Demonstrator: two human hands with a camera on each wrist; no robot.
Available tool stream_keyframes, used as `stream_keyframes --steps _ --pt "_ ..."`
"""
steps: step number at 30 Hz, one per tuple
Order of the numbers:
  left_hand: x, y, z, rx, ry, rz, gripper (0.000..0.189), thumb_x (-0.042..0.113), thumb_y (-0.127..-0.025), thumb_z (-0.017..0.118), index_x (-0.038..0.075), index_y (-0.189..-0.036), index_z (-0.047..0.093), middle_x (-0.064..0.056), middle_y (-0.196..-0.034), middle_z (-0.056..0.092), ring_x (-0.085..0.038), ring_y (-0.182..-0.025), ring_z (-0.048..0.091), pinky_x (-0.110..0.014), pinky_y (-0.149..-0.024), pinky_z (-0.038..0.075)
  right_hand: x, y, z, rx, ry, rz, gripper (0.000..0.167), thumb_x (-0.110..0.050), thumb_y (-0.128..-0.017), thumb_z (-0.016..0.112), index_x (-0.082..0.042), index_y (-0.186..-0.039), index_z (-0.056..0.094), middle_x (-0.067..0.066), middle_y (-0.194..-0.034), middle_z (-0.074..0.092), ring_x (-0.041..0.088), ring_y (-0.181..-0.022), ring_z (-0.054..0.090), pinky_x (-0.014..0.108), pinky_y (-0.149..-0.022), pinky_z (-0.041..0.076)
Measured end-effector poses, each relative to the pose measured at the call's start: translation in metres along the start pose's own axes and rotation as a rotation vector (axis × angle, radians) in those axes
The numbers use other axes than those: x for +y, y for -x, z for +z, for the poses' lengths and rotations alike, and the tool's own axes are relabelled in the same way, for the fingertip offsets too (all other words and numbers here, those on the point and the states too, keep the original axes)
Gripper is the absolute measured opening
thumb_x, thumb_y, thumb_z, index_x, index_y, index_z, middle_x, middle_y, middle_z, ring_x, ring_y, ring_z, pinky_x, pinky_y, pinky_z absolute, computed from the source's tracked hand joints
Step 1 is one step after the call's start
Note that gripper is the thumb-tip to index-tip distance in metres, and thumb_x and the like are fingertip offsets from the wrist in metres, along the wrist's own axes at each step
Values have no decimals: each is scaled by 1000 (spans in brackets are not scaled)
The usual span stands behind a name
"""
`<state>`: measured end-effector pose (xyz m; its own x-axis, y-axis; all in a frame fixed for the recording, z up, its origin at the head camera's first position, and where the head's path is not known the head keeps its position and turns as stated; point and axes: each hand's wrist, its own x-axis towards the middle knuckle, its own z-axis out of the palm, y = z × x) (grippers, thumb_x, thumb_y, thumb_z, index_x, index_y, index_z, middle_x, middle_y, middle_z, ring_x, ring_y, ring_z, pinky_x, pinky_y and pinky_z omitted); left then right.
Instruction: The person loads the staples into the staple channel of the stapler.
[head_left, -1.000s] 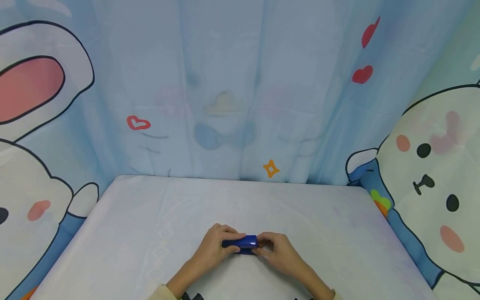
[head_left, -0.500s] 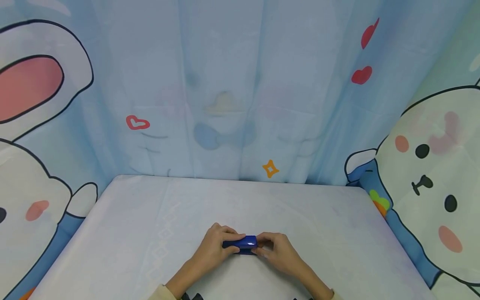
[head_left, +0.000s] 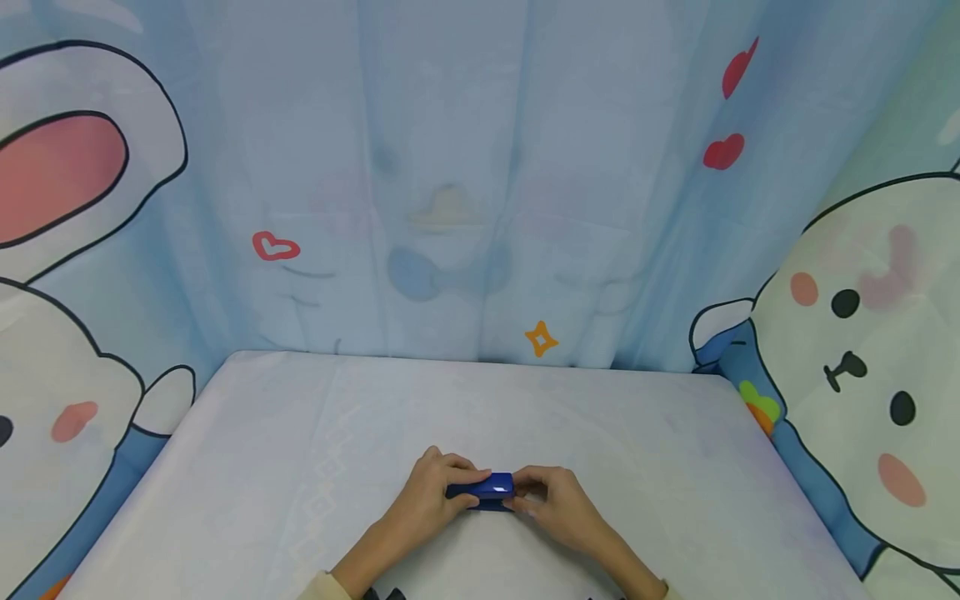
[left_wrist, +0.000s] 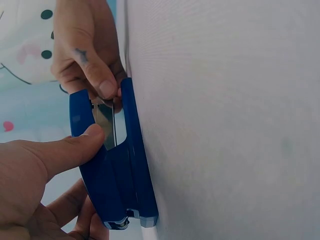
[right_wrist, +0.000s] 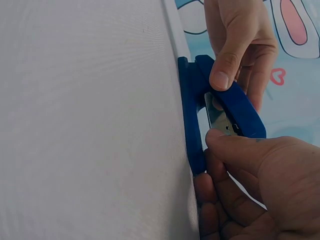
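A blue stapler [head_left: 489,487] rests on the white tabletop in front of me, its mouth end to the right. My left hand [head_left: 429,492] grips the upper arm toward the hinge end, with the thumb [left_wrist: 80,150] across it in the left wrist view. At the mouth, my right hand [head_left: 557,498] pinches at the tip of the metal staple magazine [right_wrist: 217,119], thumb on the near side. The right fingers curl beside the base's front end in the right wrist view. Upper arm and base stand apart, and the silvery magazine shows between them.
The white-covered table [head_left: 637,442] spreads around both hands. Behind it hangs a light blue curtain [head_left: 450,125] printed with cartoon animals and hearts. Dark bits [head_left: 386,593] show at the bottom edge near the left sleeve [head_left: 326,586].
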<state>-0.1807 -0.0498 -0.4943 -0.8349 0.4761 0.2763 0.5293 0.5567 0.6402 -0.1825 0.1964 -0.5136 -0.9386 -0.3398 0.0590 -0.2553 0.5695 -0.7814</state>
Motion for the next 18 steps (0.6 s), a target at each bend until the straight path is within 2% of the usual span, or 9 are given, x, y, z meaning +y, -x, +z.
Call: stream_keyframes --steps 8,18 --pt "-2 1 1 12 -7 25 35 16 -90 83 19 -125 80 -5 -119 79 -10 -90 50 -17 -75 37 -2 0 1 18 17 35 18 -10 -90 83 -14 -106 79 -6 -100 80 3 -92 70 27 -91 61" --pt "-1 1 0 3 -40 28 36 16 -91 82 21 -126 79 -4 -119 79 -11 -92 51 -20 -77 38 -3 -1 1 21 26 28 17 -9 -90 83 -14 -106 79 -6 -99 80 2 -91 70 29 -91 62"
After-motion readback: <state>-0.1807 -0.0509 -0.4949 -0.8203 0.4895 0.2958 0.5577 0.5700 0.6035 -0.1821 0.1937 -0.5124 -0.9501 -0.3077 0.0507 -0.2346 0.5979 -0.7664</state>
